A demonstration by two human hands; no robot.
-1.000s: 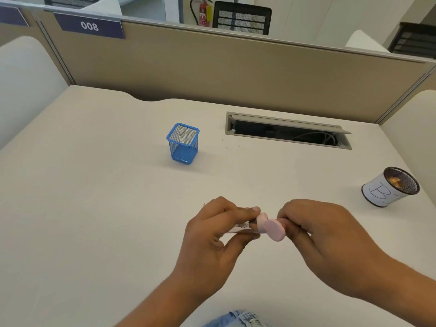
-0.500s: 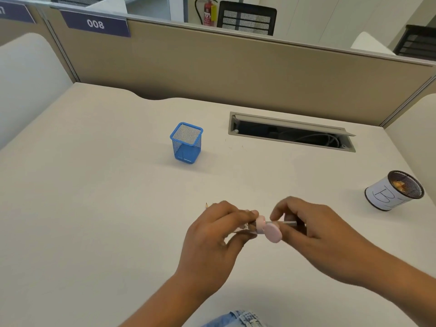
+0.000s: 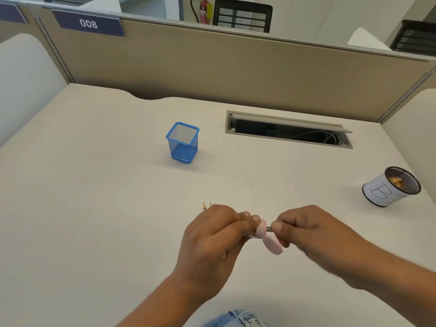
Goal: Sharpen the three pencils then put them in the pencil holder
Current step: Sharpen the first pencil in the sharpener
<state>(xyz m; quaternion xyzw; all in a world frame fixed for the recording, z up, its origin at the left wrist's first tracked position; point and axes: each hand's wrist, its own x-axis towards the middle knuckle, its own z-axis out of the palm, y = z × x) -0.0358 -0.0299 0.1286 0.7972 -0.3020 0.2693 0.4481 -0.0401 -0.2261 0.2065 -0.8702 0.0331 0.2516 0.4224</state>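
My left hand [image 3: 212,237] pinches a pink sharpener [image 3: 271,241] near the desk's front middle. My right hand [image 3: 313,232] grips a pencil [image 3: 269,229] whose end sits in the sharpener; only a short grey stretch shows between my fingers and the sharpener. Two sharp pencil tips [image 3: 204,206] poke out beyond my left hand's knuckles; whether they lie on the desk or are held, I cannot tell. The blue mesh pencil holder [image 3: 182,143] stands upright farther back, left of centre, with nothing visible inside.
A black mesh cup [image 3: 389,187] with a white label marked "B" stands at the right and holds shavings. An open cable slot [image 3: 287,133] lies at the back right. A beige partition [image 3: 236,67] bounds the desk's far edge.
My right hand has slid closer to the sharpener, so less pencil shows between them. The sharpener's flap now hangs lower. A second pencil tip has come into sight past my left hand.
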